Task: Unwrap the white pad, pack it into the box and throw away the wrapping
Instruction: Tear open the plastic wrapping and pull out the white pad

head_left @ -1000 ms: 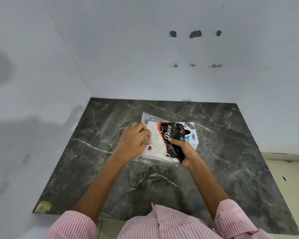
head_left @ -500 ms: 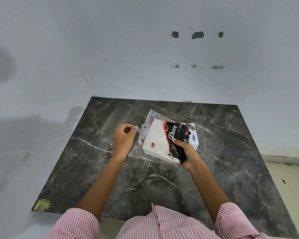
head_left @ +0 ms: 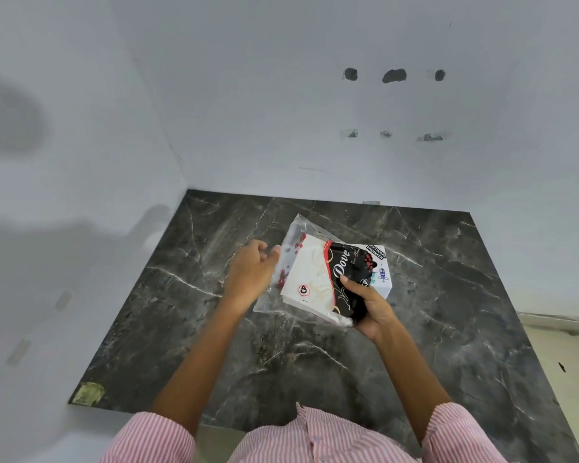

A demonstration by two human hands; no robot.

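- The white pad [head_left: 310, 279], printed black and red on its right half, sits tilted above the counter [head_left: 188, 329], partly inside its clear wrapping [head_left: 290, 238].
- 1 second ago the wrapping lay snug against the pad; now its left flap stands open.
- The left hand [head_left: 251, 274] pinches that flap and has drawn away from the pad.
- The right hand [head_left: 365, 305] keeps its grip on the pad's dark end.
- A white box [head_left: 383, 272] lies behind the pad.
- Likely next: slide the pad free; packing remains.
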